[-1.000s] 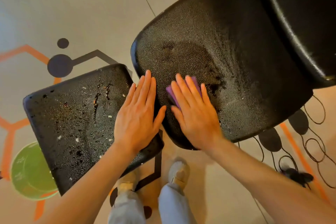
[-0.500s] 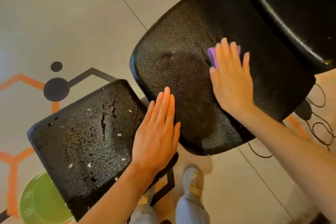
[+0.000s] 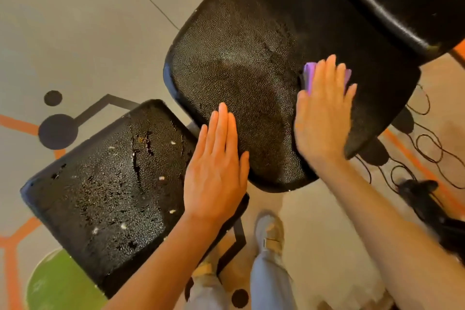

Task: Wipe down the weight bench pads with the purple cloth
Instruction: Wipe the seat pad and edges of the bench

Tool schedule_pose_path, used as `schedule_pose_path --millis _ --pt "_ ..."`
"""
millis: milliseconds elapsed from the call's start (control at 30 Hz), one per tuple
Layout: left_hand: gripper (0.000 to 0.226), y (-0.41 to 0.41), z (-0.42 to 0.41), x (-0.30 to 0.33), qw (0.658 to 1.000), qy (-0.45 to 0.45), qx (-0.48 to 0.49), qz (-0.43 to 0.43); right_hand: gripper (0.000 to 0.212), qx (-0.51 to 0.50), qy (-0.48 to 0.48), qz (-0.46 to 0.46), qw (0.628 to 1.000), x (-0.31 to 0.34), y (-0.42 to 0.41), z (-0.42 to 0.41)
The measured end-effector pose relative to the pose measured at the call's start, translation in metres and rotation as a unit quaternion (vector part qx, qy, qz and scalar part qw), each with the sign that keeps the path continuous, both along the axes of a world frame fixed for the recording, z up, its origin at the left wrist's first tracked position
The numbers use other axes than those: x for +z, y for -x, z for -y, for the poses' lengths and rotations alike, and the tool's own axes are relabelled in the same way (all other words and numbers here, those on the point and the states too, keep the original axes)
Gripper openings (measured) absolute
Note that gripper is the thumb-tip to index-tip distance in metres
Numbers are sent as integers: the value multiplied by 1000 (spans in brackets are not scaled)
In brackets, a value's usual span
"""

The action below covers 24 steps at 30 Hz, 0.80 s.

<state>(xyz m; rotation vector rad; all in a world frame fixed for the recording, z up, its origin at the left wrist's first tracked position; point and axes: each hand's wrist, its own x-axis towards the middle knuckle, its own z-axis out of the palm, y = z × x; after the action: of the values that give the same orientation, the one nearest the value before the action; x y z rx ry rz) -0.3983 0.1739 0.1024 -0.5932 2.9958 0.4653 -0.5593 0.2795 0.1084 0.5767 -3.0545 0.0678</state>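
Right hand (image 3: 323, 118) sweeps the purple cloth (image 3: 310, 75) back toward the middle seat pad's (image 3: 239, 58) right edge, fingers flat on it; left hand (image 3: 216, 168) stays braced, fingers straight. Cracked pad (image 3: 100, 184) remains unwiped.

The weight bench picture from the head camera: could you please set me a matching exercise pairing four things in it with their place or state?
Things:
1. purple cloth
2. left hand
3. small pad
4. green circle

Descriptions:
A. cracked, flecked with pale crumbs
B. painted on the floor, lower left
C. pressed under the right hand on the large pad
D. flat, spanning both pads

Pairs: 1-C, 2-D, 3-A, 4-B
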Motion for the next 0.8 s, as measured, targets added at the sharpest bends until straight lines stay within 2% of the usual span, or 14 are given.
schedule_pose_path --millis 33,100,167,200,233,267,333,400,467,533,567,700,767,800 --pt "66 -1 0 0 1000 -5 -1 -2 58 29 -6 5 1000 -4 -30 -3" --pt "66 -1 2 0 1000 -8 -2 -5 57 170 -28 55 983 -4 -90 -19" --pt "66 -1 2 1 1000 -7 -7 -6 58 295 -67 56 952 -6 -85 -44" --pt "66 -1 1 1 1000 -5 -9 -5 58 288 -98 37 952 -5 -63 -51" --pt "66 -1 1 1 1000 -1 -8 -4 57 225 -104 23 969 -4 -38 -53" --pt "66 -2 1 0 1000 5 -7 -3 56 129 -77 15 988 0 -17 -51" --pt "66 -1 1 0 1000 12 -5 0 57 -29 -6 7 1000 2 -15 -34" --pt "66 0 0 0 1000 19 -7 3 58 -19 4 4 1000 -9 -69 -19" --pt "65 0 1 0 1000 24 -11 0 58 117 -28 24 992 -16 -128 -22" --pt "65 -1 1 1 1000 22 -12 1 58 211 -46 36 976 -15 -122 -42" --pt "66 -1 1 1 1000 21 -11 2 56 207 -49 35 976 -14 -98 -52" --pt "68 -1 0 1 1000 27 -14 6 54 -70 1 -6 998 2 4 -62" --pt "68 0 0 1 1000 26 -13 7 54 -125 42 -17 991 -3 -15 -46" --pt "68 -1 0 1 1000 26 -14 8 54 -98 53 -2 994 -8 -42 -38"
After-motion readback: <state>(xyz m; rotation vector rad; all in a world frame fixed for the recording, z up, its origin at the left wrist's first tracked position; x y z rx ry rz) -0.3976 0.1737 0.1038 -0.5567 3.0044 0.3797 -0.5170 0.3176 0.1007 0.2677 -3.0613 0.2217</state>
